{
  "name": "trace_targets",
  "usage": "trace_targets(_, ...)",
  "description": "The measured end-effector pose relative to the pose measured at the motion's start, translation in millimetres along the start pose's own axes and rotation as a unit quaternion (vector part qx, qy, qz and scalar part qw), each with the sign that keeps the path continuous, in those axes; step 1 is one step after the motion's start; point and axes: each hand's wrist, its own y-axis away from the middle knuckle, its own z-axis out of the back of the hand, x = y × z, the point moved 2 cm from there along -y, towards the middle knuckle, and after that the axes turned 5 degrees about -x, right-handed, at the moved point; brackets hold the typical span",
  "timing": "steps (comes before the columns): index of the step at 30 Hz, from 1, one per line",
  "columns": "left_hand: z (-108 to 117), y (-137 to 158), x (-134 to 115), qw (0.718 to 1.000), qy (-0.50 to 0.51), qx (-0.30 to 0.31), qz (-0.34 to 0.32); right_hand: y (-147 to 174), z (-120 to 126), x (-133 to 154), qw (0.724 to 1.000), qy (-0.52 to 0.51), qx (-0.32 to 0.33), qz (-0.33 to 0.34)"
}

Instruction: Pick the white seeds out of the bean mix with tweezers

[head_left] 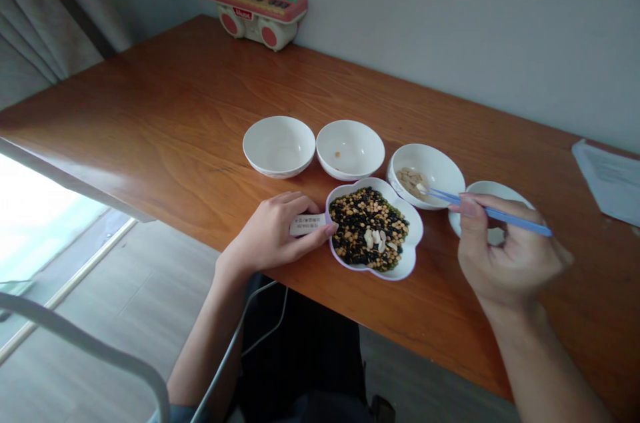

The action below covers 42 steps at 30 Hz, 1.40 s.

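Observation:
My left hand point(280, 231) closes around a white piece with printed characters point(307, 224) at the left rim of a flower-shaped dish point(413, 236), the thumb tip at the rim. Black, yellow and green beans point(350, 223) fill that dish, with several pale seeds point(381, 240) on top. In my right hand point(505, 253) are blue tweezers point(500, 215), pinched between thumb and fingers. Their tips reach inside the third white bowl point(445, 169), a pale seed point(421, 188) at the tips, above a small heap of light-brown seeds point(409, 177).
To the left stand a white bowl point(279, 143) and another white bowl point(357, 139) with a small piece inside. A fourth bowl point(493, 189) is partly behind my right hand. At the back are a toy keyboard figure point(260, 3) and, far right, a papery sheet point(610, 176).

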Motion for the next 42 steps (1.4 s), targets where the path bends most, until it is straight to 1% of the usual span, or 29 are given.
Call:
trace_targets(3, 0, 0, 1, 1.0, 0.001, 0.002, 0.003, 1, 0, 0, 1.0, -0.004, -0.011, 0.002)
trace_targets(7, 0, -1, 0, 1.0, 0.001, -0.001, -0.003, 3, -1, -1, 1.0, -0.002, -0.001, 0.017)
trace_targets(13, -1, -1, 0, 1.0, -0.001, 0.004, 0.003, 0, 0, 0, 0.996, 0.006, -0.006, 0.089)
trace_targets(19, 0, 0, 1, 1.0, -0.002, 0.0, -0.003, -7, 1, 8, 0.986, -0.036, -0.002, 0.162)
trace_targets(26, 1, -1, 0, 1.0, 0.002, -0.006, -0.007, -8, 2, 12, 0.979, -0.062, -0.012, 0.194)
trace_targets(37, 0, 1, 1, 1.0, 0.003, -0.004, -0.005, -4, 3, 9, 0.979, -0.08, -0.015, 0.188)
trace_targets(40, 0, 1, 1, 1.0, 0.001, -0.002, -0.003, 0, 2, 5, 0.983, -0.081, -0.015, 0.166)
trace_targets(42, 0, 0, 1, 1.0, 0.001, -0.002, -0.004, 2, 1, 3, 0.985, -0.101, -0.026, 0.136)
